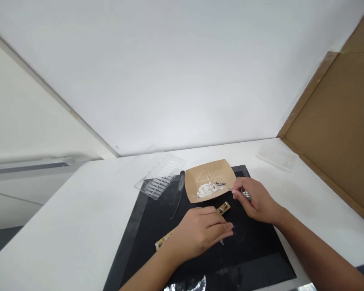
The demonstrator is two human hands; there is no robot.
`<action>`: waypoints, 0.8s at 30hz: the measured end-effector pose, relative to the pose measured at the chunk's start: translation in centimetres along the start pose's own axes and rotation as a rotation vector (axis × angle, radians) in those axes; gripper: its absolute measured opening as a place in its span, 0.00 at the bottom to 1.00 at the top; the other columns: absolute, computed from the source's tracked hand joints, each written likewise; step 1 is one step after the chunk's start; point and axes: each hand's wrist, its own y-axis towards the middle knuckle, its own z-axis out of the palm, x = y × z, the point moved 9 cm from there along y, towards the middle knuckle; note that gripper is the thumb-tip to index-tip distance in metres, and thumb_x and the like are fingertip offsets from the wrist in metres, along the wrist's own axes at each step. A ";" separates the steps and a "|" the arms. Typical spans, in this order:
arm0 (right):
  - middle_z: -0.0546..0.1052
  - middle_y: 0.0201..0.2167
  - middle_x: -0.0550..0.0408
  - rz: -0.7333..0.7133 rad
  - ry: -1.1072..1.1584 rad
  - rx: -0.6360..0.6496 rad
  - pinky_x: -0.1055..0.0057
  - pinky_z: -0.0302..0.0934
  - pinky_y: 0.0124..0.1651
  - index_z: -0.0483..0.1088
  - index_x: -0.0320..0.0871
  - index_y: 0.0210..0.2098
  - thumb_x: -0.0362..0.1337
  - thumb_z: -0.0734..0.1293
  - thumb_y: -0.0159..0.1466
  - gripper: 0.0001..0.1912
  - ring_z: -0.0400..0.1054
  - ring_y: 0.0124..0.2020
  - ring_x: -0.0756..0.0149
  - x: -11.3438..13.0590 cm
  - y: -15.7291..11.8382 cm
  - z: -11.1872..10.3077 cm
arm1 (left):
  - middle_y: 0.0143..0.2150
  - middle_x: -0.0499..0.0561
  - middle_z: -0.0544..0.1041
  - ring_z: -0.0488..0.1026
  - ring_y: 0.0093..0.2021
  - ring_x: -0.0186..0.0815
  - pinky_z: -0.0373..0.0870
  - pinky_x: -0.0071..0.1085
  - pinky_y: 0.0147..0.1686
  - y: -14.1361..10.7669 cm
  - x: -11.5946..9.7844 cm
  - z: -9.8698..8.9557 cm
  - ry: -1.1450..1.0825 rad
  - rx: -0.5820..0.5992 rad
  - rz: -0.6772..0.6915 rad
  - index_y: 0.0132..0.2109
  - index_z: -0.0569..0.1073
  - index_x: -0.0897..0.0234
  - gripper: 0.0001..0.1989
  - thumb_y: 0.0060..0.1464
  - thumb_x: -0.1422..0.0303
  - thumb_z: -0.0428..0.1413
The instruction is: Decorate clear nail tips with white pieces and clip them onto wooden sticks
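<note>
Head view. White counter (63, 230), with a black mat (242, 260) on its near part.

Left hand (200, 229): palm down over a tan strip (224, 207) with metal fittings, which lies aslant on the mat, its two ends showing past the hand. Fingers bunched together; small clear bits show by their tips — cannot tell whether they grip these or the strip.

Right hand (257, 199): at the right edge of the tan tray (190, 189), thumb and fingers pinched narrow on a thin tool (229, 188), its far end over the tray. In the tray: a white pile (205, 190), with thin sticks (210, 176) at its far side.

Left of the tray — a dark-handled tool (180, 188), then a clear compartment case (158, 185) overlapping the mat's far left corner. Far right on the counter: a clear container (277, 157), near a cardboard panel (339, 125).
</note>
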 end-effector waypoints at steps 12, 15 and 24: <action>0.76 0.35 0.53 -0.120 0.009 0.042 0.64 0.62 0.41 0.64 0.46 0.41 0.35 0.60 0.76 0.05 0.68 0.36 0.62 2.7 -0.2 1.5 | 0.40 0.52 0.81 0.78 0.35 0.31 0.78 0.27 0.36 -1.1 3.4 -2.3 -0.097 -0.281 -0.357 0.52 0.76 0.64 0.09 0.66 0.72 0.60; 0.75 0.35 0.53 -0.136 0.002 0.049 0.65 0.61 0.41 0.63 0.46 0.40 0.34 0.60 0.75 0.05 0.67 0.36 0.61 3.3 -0.3 2.1 | 0.40 0.52 0.80 0.76 0.31 0.28 0.74 0.23 0.29 -1.2 3.9 -2.4 -0.160 -0.315 -0.416 0.51 0.77 0.63 0.08 0.66 0.72 0.60; 0.74 0.35 0.55 -0.164 -0.057 0.070 0.63 0.58 0.47 0.64 0.45 0.39 0.34 0.61 0.76 0.07 0.66 0.37 0.63 4.4 -0.3 2.5 | 0.40 0.52 0.82 0.80 0.37 0.31 0.76 0.23 0.34 -1.2 4.2 -2.6 -0.302 -0.390 -0.407 0.49 0.83 0.61 0.10 0.64 0.77 0.62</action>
